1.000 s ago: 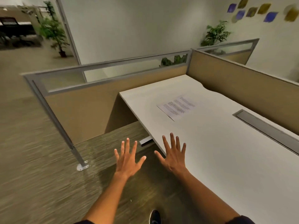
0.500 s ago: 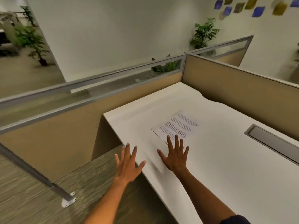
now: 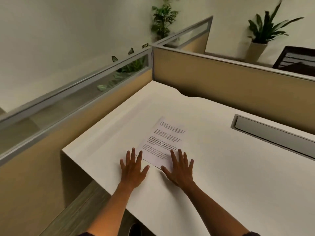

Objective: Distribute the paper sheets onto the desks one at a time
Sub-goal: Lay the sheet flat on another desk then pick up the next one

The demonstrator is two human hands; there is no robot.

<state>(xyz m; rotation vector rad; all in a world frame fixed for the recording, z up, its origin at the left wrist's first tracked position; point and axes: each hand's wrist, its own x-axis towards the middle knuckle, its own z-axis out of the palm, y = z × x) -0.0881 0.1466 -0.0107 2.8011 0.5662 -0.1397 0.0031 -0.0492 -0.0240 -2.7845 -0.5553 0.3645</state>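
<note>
Two spread, empty hands, left hand (image 3: 133, 169) and right hand (image 3: 180, 169), flank the near edge of the printed sheet (image 3: 162, 143) lying flat on the white desk (image 3: 238, 176) (fingertips may skid it sideways).

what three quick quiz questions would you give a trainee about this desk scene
1. True or false: the paper sheet lies flat on the white desk.
2. Which hand overlaps the sheet's near corner? A) left hand B) right hand
3. What is recessed into the desk near the back partition?

Key
1. True.
2. B; the left hand's fingertips only reach the sheet's edge.
3. A long grey cable tray.
</note>
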